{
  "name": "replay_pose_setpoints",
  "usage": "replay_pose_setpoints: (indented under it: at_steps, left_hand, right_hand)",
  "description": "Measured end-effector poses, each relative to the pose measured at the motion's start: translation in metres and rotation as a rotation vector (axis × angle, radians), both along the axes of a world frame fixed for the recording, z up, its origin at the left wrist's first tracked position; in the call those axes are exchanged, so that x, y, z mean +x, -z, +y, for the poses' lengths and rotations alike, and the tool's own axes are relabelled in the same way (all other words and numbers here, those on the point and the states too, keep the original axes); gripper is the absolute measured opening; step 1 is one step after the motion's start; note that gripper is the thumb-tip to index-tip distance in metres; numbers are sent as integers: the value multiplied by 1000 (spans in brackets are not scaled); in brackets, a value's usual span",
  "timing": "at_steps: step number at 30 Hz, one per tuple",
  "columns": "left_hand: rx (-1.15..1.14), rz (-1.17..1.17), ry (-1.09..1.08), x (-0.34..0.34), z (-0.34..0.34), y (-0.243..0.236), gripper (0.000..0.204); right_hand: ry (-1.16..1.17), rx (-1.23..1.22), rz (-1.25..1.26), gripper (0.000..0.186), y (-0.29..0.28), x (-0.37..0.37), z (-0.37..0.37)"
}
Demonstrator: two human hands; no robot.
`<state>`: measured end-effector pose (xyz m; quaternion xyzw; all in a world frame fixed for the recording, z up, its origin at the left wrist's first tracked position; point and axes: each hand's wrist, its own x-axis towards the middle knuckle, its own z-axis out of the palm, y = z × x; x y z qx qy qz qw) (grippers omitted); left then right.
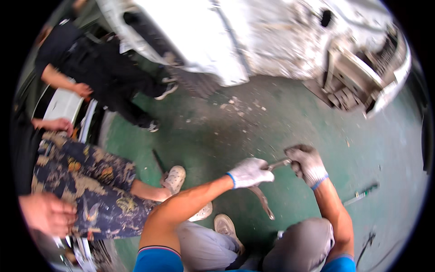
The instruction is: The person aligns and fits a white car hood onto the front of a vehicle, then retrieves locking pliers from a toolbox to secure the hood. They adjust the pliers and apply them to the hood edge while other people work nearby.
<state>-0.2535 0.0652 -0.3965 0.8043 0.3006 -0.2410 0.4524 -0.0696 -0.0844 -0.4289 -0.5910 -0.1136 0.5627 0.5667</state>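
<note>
My left hand (250,172), in a white work glove with a blue cuff, grips a long curved metal tool (264,201) whose lower end hangs down toward the green floor. My right hand (308,166), in a dirty grey glove, holds the tool's upper end (280,163) just to the right of my left hand. Both hands meet in front of my bent knees, above the floor.
A sanded white car body (253,36) with a stripped front corner (358,81) fills the top. Two other people stand at left: one in black (90,68), one in patterned shorts (86,181). A screwdriver-like tool (360,196) and a dark rod (158,162) lie on the floor.
</note>
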Motion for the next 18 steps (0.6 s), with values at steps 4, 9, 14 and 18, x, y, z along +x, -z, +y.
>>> replay_pose_setpoints:
  at_steps: [4,9,14,18]
  left_hand:
    - [355,-38,96,3,3,-18,40]
    - [586,-18,121,-11,13,-25,41]
    - [658,-77,175,-26,22,-10,38]
    - [621,-103,221,-28,39,3,40]
  right_hand:
    - [-30,116,52,30,9,7,0]
    - [-148,91,80,37,34,-2,7]
    - [-240,44,51,37,48,-9,17]
    - [-429,-20,-92,36,34,2,32]
